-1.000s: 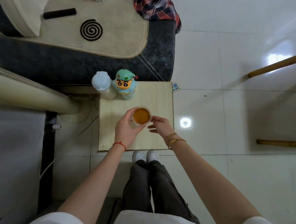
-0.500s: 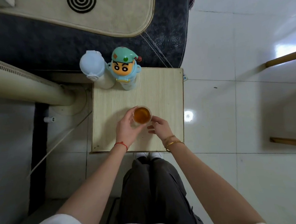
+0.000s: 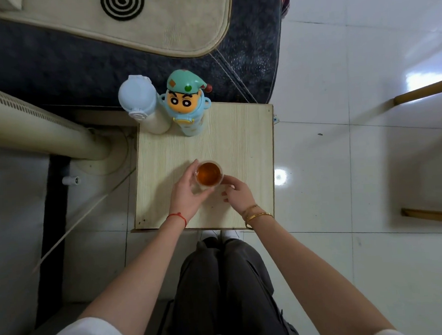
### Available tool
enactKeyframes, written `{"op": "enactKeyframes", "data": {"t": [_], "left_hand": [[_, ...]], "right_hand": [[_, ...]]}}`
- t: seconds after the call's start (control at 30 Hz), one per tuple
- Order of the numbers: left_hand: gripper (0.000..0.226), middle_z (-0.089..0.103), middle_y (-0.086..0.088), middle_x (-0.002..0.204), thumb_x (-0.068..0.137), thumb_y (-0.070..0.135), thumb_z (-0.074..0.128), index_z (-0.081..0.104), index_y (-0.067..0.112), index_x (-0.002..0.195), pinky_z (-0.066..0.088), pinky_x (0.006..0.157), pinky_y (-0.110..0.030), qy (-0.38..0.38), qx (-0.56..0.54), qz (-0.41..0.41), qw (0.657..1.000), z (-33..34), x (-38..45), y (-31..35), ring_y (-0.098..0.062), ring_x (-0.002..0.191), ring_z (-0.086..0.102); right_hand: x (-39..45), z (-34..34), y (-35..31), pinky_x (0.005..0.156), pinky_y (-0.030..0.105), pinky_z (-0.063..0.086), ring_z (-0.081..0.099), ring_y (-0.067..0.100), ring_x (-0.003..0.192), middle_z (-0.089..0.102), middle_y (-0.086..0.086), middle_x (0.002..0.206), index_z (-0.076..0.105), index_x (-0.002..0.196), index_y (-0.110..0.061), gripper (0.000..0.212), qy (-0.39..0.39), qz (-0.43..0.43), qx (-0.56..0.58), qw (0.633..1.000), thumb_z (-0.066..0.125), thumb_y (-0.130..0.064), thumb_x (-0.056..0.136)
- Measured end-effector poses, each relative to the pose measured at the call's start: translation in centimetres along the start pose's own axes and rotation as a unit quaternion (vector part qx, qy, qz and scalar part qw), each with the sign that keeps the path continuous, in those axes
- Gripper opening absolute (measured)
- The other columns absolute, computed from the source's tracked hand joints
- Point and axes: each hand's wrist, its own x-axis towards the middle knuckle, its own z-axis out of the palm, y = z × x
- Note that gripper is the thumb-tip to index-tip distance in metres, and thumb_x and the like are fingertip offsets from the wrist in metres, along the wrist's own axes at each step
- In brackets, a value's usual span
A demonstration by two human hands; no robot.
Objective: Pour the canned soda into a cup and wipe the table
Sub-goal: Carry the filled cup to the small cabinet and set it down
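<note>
A clear plastic cup (image 3: 209, 173) filled with amber drink stands near the middle of a small light wooden table (image 3: 244, 145). My left hand (image 3: 186, 195) wraps around the cup's left and near side, fingers curled on its wall. My right hand (image 3: 238, 193) rests just right of the cup with fingertips at or near its base; whether they touch it I cannot tell. No soda can and no cloth are in view.
At the table's far left corner stand a white lidded bottle (image 3: 141, 102) and a cartoon-figure bottle (image 3: 186, 102). A dark mattress with a beige mat (image 3: 154, 21) lies beyond. A radiator pipe (image 3: 31, 127) runs left. White tiled floor (image 3: 344, 172) spreads right, with wooden chair legs (image 3: 425, 94).
The view has tilted and closed in on the table. Both hands keep the same hold around the cup, which has stayed in place.
</note>
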Motion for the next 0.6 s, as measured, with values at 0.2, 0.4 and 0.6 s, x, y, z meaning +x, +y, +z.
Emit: {"op": "enactKeyframes", "data": {"t": [0.2, 0.4, 0.6], "left_hand": [[0.077, 0.037, 0.0, 0.156, 0.086, 0.025, 0.073, 0.032, 0.02, 0.152, 0.029, 0.114, -0.028, -0.003, 0.128, -0.014, 0.992, -4.0, -3.2, 3.1, -0.018, 0.144, 0.034], [0.06, 0.043, -0.005, 0.151, 0.092, 0.024, 0.063, 0.041, 0.015, 0.147, 0.03, 0.118, -0.04, -0.022, 0.24, 0.048, 0.969, -8.3, -7.9, 9.3, -0.023, 0.142, 0.036], [0.053, 0.046, -0.006, 0.147, 0.093, 0.024, 0.061, 0.045, 0.015, 0.143, 0.028, 0.117, -0.038, -0.024, 0.33, 0.123, 0.936, -10.6, -12.0, 16.9, -0.024, 0.139, 0.037]], "right_hand": [[-3.5, -3.5, -2.3, 0.112, 0.041, 0.035, 0.044, 0.031, 0.131, 0.048, 0.013, 0.142, 0.043, 0.142, -0.012, 0.044, 0.027, -0.008, -0.21, 0.977, 0.041, -0.017, 0.099], [-10.5, -7.7, -7.4, 0.112, 0.046, 0.033, 0.03, 0.033, 0.138, 0.04, 0.01, 0.149, 0.034, 0.148, -0.014, 0.049, 0.053, -0.067, -0.375, 0.923, 0.039, -0.025, 0.1], [-18.3, -11.0, -11.7, 0.113, 0.046, 0.031, 0.026, 0.031, 0.141, 0.039, 0.006, 0.15, 0.03, 0.149, -0.017, 0.051, 0.113, -0.129, -0.427, 0.888, 0.039, -0.029, 0.1]]}}
